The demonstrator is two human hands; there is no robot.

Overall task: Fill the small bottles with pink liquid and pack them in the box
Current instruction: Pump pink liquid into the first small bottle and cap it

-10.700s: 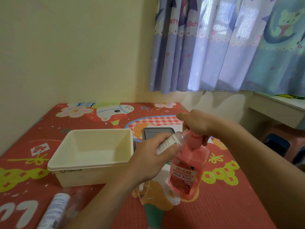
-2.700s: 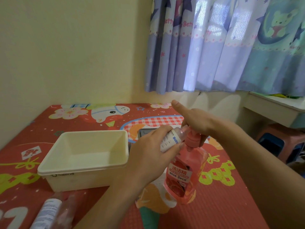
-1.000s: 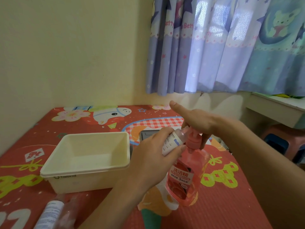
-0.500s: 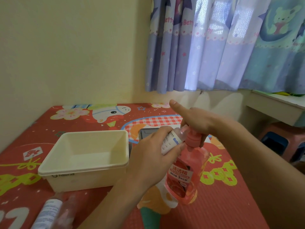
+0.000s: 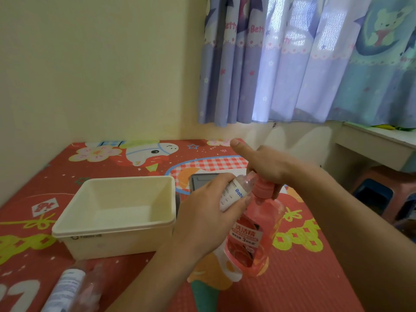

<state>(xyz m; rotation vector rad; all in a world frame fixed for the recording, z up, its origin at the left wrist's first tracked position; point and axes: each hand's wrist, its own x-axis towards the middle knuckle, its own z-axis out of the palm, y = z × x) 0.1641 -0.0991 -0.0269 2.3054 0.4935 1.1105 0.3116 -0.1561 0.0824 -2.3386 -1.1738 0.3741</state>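
While tilted, the small bottle (image 5: 234,192) mouths up-right toward the pump bottle (image 5: 254,233).

The big bottle (image 5: 252,235) in the middle is see-through pink plastic, shiny, with a paper label. The small bottle (image 5: 236,192) is clear plastic. The box (image 5: 117,230) at left is smooth cream plastic. The mat (image 5: 304,278) looks ribbed. The curtain (image 5: 292,64) at upper right is thin cloth.

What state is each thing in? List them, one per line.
Cream plastic box: open, empty.
Small clear labelled bottle: tilted, held in left hand.
Big pink pump bottle: upright, right hand on pump.
Second small bottle: lying on mat.
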